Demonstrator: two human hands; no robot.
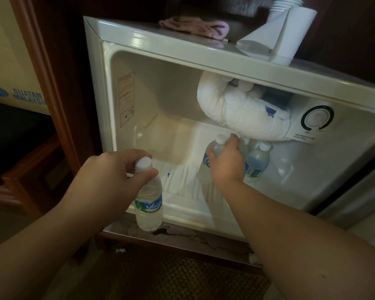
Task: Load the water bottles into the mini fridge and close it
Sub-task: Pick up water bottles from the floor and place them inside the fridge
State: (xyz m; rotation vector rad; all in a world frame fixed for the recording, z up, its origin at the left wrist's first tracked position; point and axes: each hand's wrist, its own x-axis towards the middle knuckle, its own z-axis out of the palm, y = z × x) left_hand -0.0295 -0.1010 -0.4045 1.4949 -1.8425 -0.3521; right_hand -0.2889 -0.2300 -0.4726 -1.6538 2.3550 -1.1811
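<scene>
The right hand [224, 162] has its grip around a water bottle [206, 163] deep inside the mini fridge [204, 66], just beside a standing bottle [257, 162] at centre right. The left hand [108, 180] pinches the cap of a second bottle [148, 200] hanging over the fridge's front lip. That cap-only hold could slip. The frosted ice lump [243, 113] overhead crowds the bottle tops; a paper towel roll [290, 33] sits on top.

Right hand [224, 163] hides bottle [206, 169] — dial print [304, 137] blurred
</scene>
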